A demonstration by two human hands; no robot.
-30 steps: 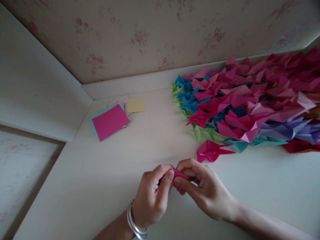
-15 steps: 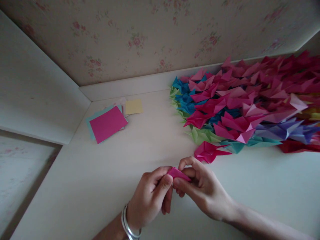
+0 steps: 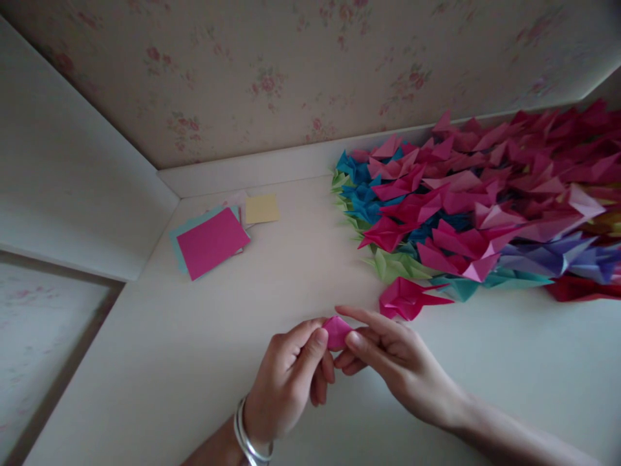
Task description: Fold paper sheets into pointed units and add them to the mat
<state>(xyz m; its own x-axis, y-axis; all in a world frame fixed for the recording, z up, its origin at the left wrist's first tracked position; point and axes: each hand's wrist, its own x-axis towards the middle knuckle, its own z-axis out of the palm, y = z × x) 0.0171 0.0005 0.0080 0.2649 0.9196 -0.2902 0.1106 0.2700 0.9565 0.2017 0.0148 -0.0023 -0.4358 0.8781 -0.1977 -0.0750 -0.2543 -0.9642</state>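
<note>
A small folded piece of pink paper [image 3: 337, 332] is held between my two hands, just above the white table. My left hand [image 3: 291, 372] pinches its left edge with thumb and index finger; two silver bangles circle that wrist. From the other side, my right hand [image 3: 395, 359] grips the right edge between thumb and fingers, its index finger stretched out above the paper. Just beyond my right hand lies a folded pink paper fish [image 3: 402, 299], with its pointed end to the right.
Many folded paper pieces [image 3: 485, 194] in pink, blue, green and purple crowd the back right. Back left, a stack of paper sheets [image 3: 213, 243] has pink on top, beside a yellow square [image 3: 262, 208]. A flowered wall [image 3: 291, 71] rises behind the white table [image 3: 194, 336].
The pink paper has turned in my fingers, from a narrow pointed strip to a wider diamond-like face. My right index finger has straightened. The view has shifted slightly.
</note>
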